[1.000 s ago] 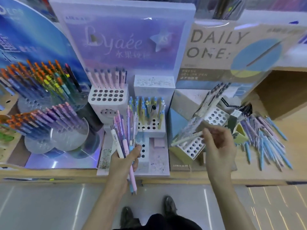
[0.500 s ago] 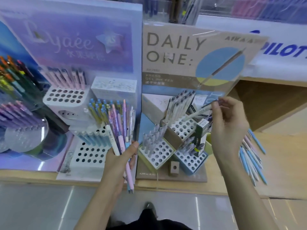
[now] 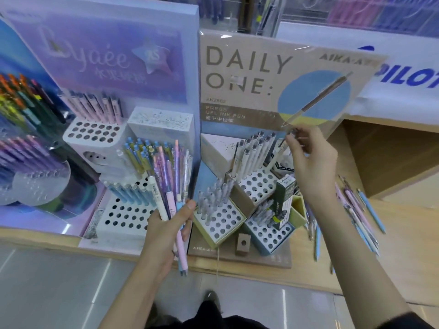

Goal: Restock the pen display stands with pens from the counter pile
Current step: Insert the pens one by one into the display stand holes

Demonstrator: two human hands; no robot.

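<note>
My left hand (image 3: pixel 166 231) grips a bunch of pastel pens (image 3: pixel 171 184), pink, purple, white and clear, upright in front of the purple Lyaée stand (image 3: pixel 123 217). My right hand (image 3: pixel 308 160) pinches one white pen (image 3: pixel 280 155) by its top, held upright over the upper holed block (image 3: pixel 257 186) of the Daily One stand, just right of the white pens standing there. The counter pile of loose pens (image 3: pixel 358 210) lies to the right of that stand, partly behind my right forearm.
The Daily One stand has a yellow block (image 3: pixel 221 224) and a blue block (image 3: pixel 270 236), each partly filled, plus a green refill box (image 3: pixel 285 198). A round stand with colourful pens (image 3: pixel 28 129) sits far left. The wooden counter edge (image 3: pixel 261 269) runs along the front.
The view has swung right onto the Daily One stand. My right hand has risen from the lower blocks with the white pen and turned it more upright. My left hand keeps its bunch.
</note>
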